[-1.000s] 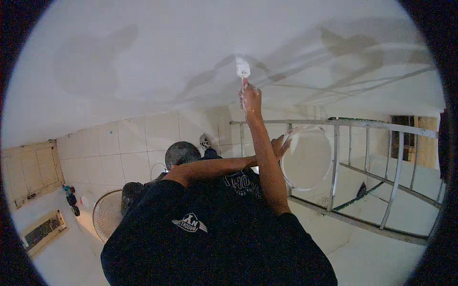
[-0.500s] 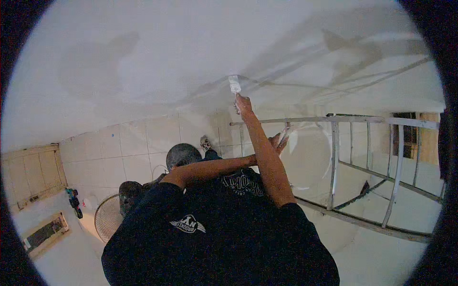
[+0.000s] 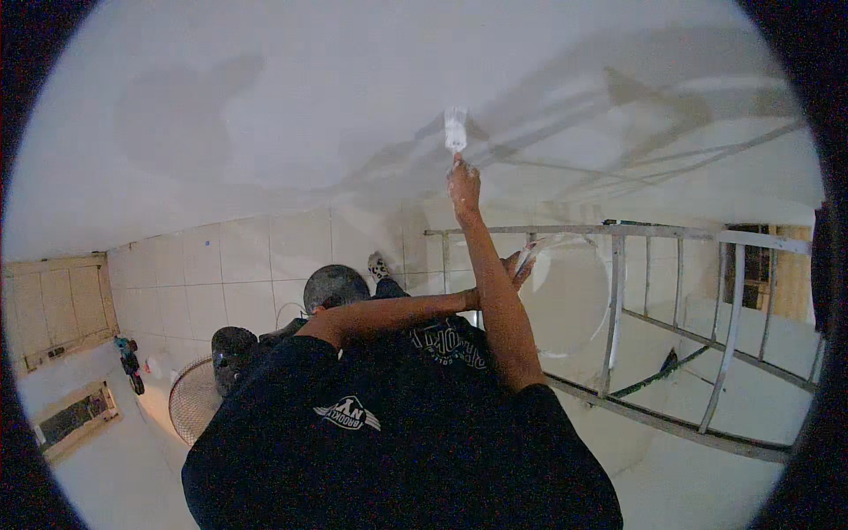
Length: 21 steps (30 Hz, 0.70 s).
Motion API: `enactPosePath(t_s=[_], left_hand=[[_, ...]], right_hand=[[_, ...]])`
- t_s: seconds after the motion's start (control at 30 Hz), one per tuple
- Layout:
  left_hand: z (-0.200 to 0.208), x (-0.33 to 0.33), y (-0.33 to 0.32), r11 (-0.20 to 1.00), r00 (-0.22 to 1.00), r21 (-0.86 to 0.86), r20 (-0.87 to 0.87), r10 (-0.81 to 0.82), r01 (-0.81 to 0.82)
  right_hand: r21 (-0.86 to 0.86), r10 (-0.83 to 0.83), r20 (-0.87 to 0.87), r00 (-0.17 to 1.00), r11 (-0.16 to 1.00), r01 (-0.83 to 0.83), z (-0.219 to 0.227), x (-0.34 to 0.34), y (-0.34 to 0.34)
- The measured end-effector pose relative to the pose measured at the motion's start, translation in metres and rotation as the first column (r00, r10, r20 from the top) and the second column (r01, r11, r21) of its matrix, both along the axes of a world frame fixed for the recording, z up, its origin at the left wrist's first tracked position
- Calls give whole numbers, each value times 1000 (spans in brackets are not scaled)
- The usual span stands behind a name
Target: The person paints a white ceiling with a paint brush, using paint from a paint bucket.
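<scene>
My right hand (image 3: 464, 184) is closed on the handle of a white-coated flat hand tool (image 3: 455, 130). Its broad head lies against the pale wall (image 3: 336, 97); I cannot tell whether it is a brush or a putty knife. My left arm crosses beneath my right forearm. Just right of that forearm, my left hand (image 3: 512, 268) grips a thin, pale, whitish-smeared piece (image 3: 527, 253), whose kind I cannot make out. Part of the left hand is hidden by the right forearm. Shadows of my arm and the tool fall on the wall around its head.
A metal ladder (image 3: 616, 309) stands at the right, with a large pale round shape (image 3: 574, 287) by its rails. A patterned shoe (image 3: 378, 265) rests on the tiles (image 3: 247, 247). Left lie a dark grey round thing (image 3: 336, 287), a black rounded thing (image 3: 234, 353) and a mesh fan guard (image 3: 190, 402).
My right hand and its tool have moved up the wall and slightly to the right. My left hand has stayed almost in place.
</scene>
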<state>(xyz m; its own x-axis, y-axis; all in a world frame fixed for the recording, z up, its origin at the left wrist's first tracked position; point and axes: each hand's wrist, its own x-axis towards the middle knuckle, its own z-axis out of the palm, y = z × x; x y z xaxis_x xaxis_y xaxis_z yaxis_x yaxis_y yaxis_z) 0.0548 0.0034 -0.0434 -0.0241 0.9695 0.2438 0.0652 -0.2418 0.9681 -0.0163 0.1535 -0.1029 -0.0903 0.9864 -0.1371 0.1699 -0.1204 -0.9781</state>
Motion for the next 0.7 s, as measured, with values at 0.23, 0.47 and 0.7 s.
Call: enactPosePath(t_s=[0.23, 0.47, 0.7], left_hand=[[-61, 17, 3, 980, 915, 33, -367, -171, 196], [17, -9, 1, 889, 969, -427, -99, -227, 165], [-1, -4, 4, 903, 969, -420, -168, -181, 95]], right_hand=[[-242, 249, 405, 880, 957, -159, -52, -5, 21], [153, 103, 58, 993, 982, -111, 34, -29, -2], [61, 134, -82, 988, 990, -129, 43, -45, -12]])
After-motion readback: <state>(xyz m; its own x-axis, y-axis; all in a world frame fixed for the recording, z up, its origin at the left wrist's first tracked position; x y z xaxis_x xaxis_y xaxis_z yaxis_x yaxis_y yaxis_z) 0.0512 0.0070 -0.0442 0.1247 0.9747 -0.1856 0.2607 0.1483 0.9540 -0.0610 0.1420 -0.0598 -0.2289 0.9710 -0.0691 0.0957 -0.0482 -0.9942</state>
